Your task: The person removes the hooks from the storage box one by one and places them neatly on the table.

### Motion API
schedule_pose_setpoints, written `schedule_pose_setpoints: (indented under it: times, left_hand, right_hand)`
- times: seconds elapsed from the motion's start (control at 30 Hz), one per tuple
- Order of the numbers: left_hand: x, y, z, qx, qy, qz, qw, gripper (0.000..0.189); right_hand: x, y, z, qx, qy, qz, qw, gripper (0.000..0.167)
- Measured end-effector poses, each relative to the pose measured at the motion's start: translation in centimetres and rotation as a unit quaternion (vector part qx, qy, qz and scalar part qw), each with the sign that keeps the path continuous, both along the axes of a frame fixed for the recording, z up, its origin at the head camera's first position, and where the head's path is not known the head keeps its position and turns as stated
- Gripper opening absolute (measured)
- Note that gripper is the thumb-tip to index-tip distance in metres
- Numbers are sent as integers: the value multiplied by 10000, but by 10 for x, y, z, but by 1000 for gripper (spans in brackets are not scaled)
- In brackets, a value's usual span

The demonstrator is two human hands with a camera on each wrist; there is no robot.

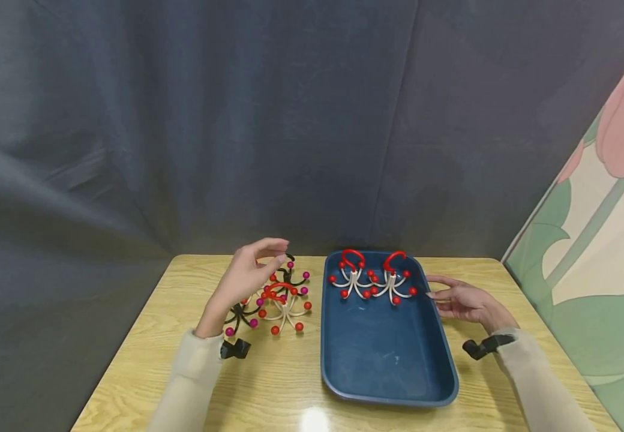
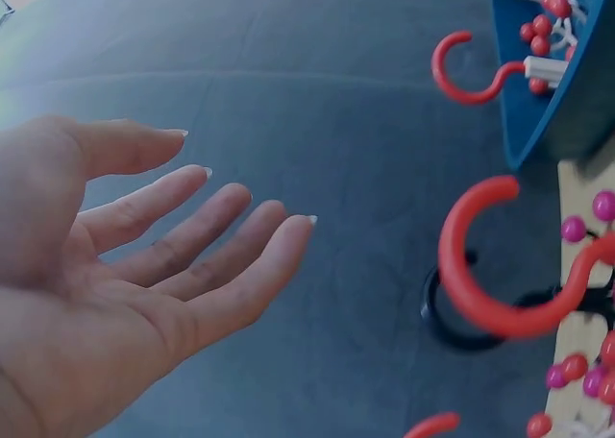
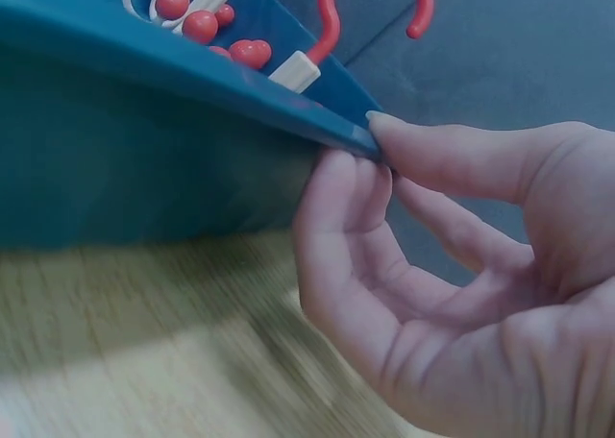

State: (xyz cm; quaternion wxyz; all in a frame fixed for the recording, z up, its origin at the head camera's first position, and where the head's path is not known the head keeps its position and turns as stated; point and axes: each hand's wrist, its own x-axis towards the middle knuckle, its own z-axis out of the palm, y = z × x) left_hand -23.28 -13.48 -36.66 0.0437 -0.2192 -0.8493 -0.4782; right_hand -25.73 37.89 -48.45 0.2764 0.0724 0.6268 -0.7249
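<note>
My left hand (image 1: 251,270) hovers over a group of multi-arm hook hangers on the table, its fingers loosely bent with nothing between them. A white hanger (image 1: 286,312) with a red hook and red ball tips lies in front of it, overlapping black hangers (image 1: 239,313) with magenta tips. To the right is a blue tray (image 1: 387,354) with two white, red-hooked hangers (image 1: 353,279) side by side at its far end. With thumb above and curled fingers below, my right hand (image 1: 465,302) pinches the tray's right rim (image 3: 332,129). Parts of the left group are hidden behind my left hand.
The wooden table (image 1: 144,366) ends at a dark grey curtain (image 1: 301,132) close behind the tray. A panel with painted flowers (image 1: 603,270) borders the right side. The tray's raised walls stand between the two hands.
</note>
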Motion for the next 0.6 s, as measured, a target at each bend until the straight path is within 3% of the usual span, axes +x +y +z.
schedule_pose_setpoints:
  times: [0.37,0.6]
  left_hand:
    - [-36,53,-13,-384,-190,-484,9979,44]
    - [-49,82,-21,-367,-215,-539,9976,56]
  right_hand:
    - [-1,1,1,79,-15,94,9999,54]
    - [0,1,2,56,-28,128,9999,56]
